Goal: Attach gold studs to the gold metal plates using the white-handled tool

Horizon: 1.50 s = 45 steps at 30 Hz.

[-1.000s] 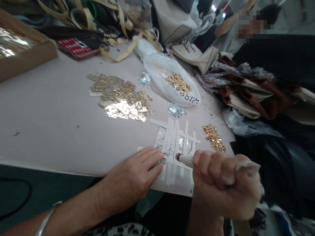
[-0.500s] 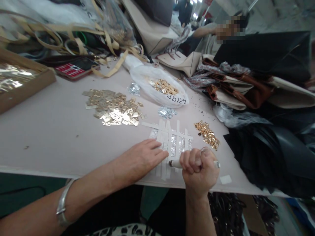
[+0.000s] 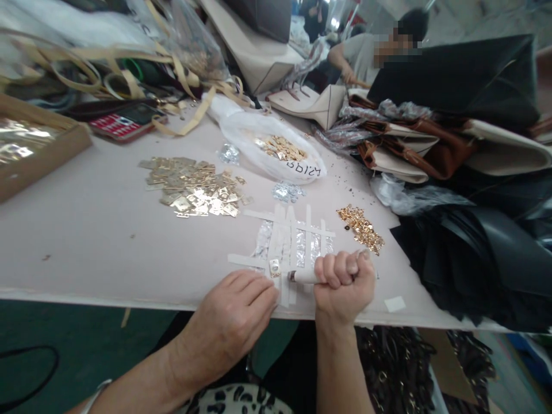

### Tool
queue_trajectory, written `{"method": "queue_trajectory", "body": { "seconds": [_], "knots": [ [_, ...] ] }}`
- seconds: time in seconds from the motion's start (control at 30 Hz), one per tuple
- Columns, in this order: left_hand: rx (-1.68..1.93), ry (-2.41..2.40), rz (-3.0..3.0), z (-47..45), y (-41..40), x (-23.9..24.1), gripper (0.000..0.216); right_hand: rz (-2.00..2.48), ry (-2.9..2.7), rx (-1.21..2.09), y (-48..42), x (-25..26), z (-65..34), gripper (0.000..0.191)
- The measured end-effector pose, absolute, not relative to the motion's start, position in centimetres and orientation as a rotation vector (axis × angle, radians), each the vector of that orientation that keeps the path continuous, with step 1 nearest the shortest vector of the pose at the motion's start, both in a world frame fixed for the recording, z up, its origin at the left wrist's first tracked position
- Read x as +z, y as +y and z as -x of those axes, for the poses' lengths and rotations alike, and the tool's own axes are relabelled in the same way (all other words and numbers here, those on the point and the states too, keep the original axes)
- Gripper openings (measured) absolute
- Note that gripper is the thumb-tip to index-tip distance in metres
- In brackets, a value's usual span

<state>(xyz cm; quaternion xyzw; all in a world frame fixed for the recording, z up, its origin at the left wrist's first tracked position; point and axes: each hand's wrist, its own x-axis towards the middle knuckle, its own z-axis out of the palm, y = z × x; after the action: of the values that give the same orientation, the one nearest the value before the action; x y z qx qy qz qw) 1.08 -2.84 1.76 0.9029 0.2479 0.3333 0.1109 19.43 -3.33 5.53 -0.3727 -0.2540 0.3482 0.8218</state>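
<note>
My right hand (image 3: 344, 283) is a fist round a white-handled tool (image 3: 301, 276), whose tip points left over the near table edge. My left hand (image 3: 235, 318) lies flat, fingers together, just below and left of a small gold plate (image 3: 274, 267). That plate rests on crossed white tape strips (image 3: 290, 233) stuck to the table, with silvery foil pieces under them. The left fingertips sit at the strips' near ends, apart from the plate.
A heap of gold plates (image 3: 190, 187) lies mid-table, a white bag of gold parts (image 3: 276, 150) behind it, a small gold pile (image 3: 361, 227) to the right. Bags and dark fabric (image 3: 466, 172) crowd the right side; a cardboard box (image 3: 38, 146) is left. Another person sits far back.
My left hand has slid back toward the table edge, uncovering the small gold plate on the strips. The right fist with the tool stayed beside it; the view shifted slightly.
</note>
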Motion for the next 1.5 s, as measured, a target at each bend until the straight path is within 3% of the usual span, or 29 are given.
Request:
{"method": "queue_trajectory", "body": {
  "seconds": [0.2,0.7,1.0,1.17,1.33,1.5],
  "knots": [
    [0.843,0.726,-2.740,-0.1,-0.9,1.1,0.026,0.821,-0.343,0.842,-1.1,4.0,-20.2,0.040],
    [0.778,0.730,-2.673,-0.3,-0.9,0.0,0.027,0.697,-0.378,1.041,0.1,2.9,-21.0,0.037],
    [0.825,0.711,-2.629,-0.5,-1.0,-0.4,0.027,0.783,-0.852,1.084,-0.2,5.9,-17.5,0.038],
    [0.908,0.695,-2.577,-0.2,-1.0,0.0,0.028,0.988,-1.354,0.819,-2.1,6.1,-14.8,0.031],
    [1.034,0.744,-2.508,0.1,-1.2,0.3,0.012,1.045,-1.331,0.787,-2.1,5.9,-15.9,0.032],
    [1.090,0.757,-2.520,0.0,-1.3,0.4,0.014,1.258,-1.515,0.778,-1.7,7.0,-17.1,0.023]
  ]
}}
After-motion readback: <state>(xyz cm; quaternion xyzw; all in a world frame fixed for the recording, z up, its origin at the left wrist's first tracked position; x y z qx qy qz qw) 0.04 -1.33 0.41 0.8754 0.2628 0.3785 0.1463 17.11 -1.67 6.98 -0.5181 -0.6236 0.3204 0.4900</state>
